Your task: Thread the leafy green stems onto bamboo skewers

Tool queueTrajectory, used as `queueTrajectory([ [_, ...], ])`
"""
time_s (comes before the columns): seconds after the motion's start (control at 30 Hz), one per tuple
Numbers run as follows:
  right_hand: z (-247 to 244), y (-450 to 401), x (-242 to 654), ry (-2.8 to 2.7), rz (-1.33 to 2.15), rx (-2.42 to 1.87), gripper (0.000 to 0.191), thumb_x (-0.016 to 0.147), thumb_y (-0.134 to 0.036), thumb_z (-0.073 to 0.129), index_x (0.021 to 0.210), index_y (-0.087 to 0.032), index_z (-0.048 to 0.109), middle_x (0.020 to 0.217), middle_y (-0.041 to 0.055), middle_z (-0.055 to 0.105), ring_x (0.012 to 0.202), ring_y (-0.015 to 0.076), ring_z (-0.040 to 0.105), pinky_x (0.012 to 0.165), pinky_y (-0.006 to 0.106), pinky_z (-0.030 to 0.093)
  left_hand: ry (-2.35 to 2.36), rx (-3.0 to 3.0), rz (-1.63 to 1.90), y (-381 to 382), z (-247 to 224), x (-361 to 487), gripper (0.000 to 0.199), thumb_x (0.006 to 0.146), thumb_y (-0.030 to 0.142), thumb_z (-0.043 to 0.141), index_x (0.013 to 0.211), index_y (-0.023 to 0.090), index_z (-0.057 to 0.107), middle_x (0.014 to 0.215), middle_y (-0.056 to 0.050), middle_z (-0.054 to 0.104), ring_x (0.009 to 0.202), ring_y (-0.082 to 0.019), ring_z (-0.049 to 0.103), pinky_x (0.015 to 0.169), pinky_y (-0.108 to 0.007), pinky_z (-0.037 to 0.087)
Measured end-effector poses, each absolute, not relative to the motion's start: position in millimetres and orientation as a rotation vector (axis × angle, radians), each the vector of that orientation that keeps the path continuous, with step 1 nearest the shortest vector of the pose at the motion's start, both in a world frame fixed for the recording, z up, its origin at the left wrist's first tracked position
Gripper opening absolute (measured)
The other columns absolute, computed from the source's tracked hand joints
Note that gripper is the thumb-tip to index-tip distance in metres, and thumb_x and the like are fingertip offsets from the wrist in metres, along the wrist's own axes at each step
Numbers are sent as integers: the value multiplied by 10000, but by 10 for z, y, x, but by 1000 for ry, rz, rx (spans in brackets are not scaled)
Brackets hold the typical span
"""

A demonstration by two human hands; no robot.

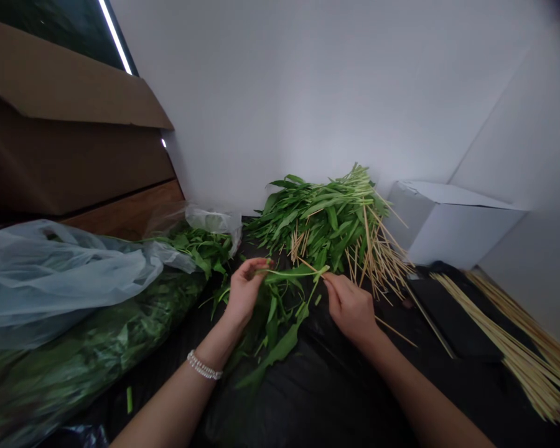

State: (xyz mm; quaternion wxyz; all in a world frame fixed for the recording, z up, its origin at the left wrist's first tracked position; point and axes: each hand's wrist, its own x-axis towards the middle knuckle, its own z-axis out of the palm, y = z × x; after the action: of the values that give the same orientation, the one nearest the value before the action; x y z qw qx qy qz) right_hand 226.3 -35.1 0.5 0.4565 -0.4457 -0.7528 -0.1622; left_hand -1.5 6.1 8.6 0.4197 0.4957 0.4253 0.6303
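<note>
Nearest, a thin black plastic sheet [340,392] covers the bottom of the frame, faintly creased and dully shiny. A short, smooth green offcut [129,399] lies at the lower left. Around the left wrist sits a bracelet [204,367] of small pale beads. At the centre, the left hand [246,287] has its thumb and fingers pinched together on one end of a slender, gently bowed green stem [289,273]. The right hand [351,303] is closed on a thin, straight wooden stick [308,266], which meets the stem just beyond the fingertips. Below them hang long, pointed, soft leaves [284,345], slightly blurred.

On the left, a clear, crinkled bag [121,342] bulges with dark greens, and a milky, limp plastic bag [65,274] drapes over it. On the right, a fan of pale, smooth sticks [513,348] lies partly across a flat, matt black slab [452,320].

Beyond the hands, a leafy heap [317,211] with pale cut stems bristles with wooden sticks along its right side. Beside it, at centre right, stands an angular white box [448,221]. A brown cardboard box [70,143] fills the upper left, and a plain white wall [308,87] rises behind.
</note>
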Motion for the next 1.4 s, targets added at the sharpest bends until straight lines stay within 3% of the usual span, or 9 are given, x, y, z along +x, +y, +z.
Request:
queueTrajectory([
  [0.1,17,-359,2269,-1800,-409,-1062,224,953,-163,447,1080,-149,632,861,72,710,758,156,674,687,250,488,1021,1012,1743,112,89,-72,317,677,283,760,945,179,626,892,-32,729,820,-149,660,769,-252,488],
  [0.2,30,-374,2271,-1793,-416,-1019,223,948,-158,450,1084,-150,626,843,70,705,721,150,664,657,250,482,930,787,1606,139,100,-84,367,645,206,786,976,167,633,823,-16,718,759,-135,665,698,-228,500],
  [0.4,33,-412,2222,-1956,-343,-920,233,951,-152,449,1100,-138,627,820,67,695,691,137,651,633,237,480,744,548,1218,78,194,-50,90,755,122,703,817,151,645,1022,-60,703,730,-95,654,638,-195,531],
  [0.67,-10,-379,2223,-1972,-342,-949,255,952,-172,443,1106,-145,644,808,67,690,695,137,656,642,231,495,886,902,1347,25,124,11,412,550,272,882,899,145,705,831,-53,737,716,-134,660,674,-228,501],
  [0.87,5,-389,2238,-1902,-347,-935,243,946,-168,464,1112,-150,641,811,63,692,670,134,642,630,236,485,1041,960,1425,45,88,3,366,535,267,880,851,141,744,692,-1,696,597,-90,592,579,-198,446],
  [1.07,-51,-376,2200,-2071,-389,-1043,265,964,-192,434,1101,-154,657,793,52,681,673,127,641,622,218,461,948,790,1313,-6,157,41,394,501,237,899,850,135,747,800,-58,739,690,-132,656,611,-217,499],
  [1.4,-62,-392,2185,-2092,-339,-1049,275,964,-177,432,1130,-148,649,773,40,657,678,128,629,630,223,455,823,703,1228,-10,147,30,259,610,121,840,848,108,737,782,-67,733,659,-128,669,610,-226,549],
])
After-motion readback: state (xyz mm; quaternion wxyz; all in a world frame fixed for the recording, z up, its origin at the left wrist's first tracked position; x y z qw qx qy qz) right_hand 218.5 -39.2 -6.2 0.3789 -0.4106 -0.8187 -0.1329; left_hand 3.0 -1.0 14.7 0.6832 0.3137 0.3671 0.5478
